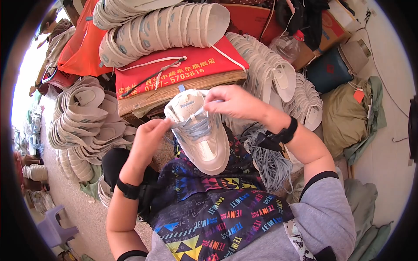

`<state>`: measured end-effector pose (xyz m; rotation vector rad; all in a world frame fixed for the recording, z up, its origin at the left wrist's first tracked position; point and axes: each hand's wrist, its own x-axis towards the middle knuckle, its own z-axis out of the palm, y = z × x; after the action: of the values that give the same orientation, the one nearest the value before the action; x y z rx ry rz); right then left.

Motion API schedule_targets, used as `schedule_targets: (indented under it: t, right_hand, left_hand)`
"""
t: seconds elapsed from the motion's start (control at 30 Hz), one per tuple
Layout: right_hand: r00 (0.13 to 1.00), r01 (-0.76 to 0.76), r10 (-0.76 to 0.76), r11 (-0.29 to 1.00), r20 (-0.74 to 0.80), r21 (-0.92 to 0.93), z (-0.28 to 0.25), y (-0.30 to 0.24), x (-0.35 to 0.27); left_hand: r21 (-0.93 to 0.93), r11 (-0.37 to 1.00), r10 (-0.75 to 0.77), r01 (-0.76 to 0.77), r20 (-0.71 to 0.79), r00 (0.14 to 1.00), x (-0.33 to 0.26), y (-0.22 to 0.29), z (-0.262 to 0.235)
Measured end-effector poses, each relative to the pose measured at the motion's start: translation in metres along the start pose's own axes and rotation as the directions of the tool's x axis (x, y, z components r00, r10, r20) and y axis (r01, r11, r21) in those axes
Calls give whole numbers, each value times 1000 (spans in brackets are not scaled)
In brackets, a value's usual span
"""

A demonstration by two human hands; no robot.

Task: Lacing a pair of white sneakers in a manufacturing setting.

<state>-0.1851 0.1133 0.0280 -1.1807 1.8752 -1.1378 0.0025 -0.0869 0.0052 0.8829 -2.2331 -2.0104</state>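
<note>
A white and light-blue sneaker rests toe toward me on my lap, over a dark patterned apron. Pale blue laces cross its front. My left hand pinches a lace end at the shoe's left side. My right hand grips the lace near the tongue at the upper right. Both wrists wear black bands.
Stacks of grey-white shoe uppers lie at left, at top and at right. A red cloth covers a wooden block ahead. A bundle of pale blue laces lies right of my lap. An olive bag is further right, a purple stool lower left.
</note>
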Motion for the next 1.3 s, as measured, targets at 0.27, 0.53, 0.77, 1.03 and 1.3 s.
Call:
schedule_targets:
  t: [0.27, 0.53, 0.77, 1.03, 1.3]
  right_hand:
    - [977, -130, 134, 991, 164, -36, -39, 30, -29]
    - [941, -162, -73, 762, -332, -627, -54, 80, -65]
    - [968, 120, 94, 640, -232, 759, -61, -10, -90]
    - [849, 203, 468, 141, -246, 969, -104, 58, -95]
    - [879, 383, 254, 124, -403, 915, -108, 65, -92]
  left_hand:
    - [-957, 244, -85, 154, 137, 987, -12, -16, -78]
    - [-939, 225, -286, -261, -320, 903, -45, -66, -216]
    - [-900, 110, -332, -421, -432, 838, -69, -126, -290]
    - [-814, -38, -452, -580, -504, 736, -58, -117, -284]
    - [-802, 119, -280, -585, -593, 755, -54, -166, -326]
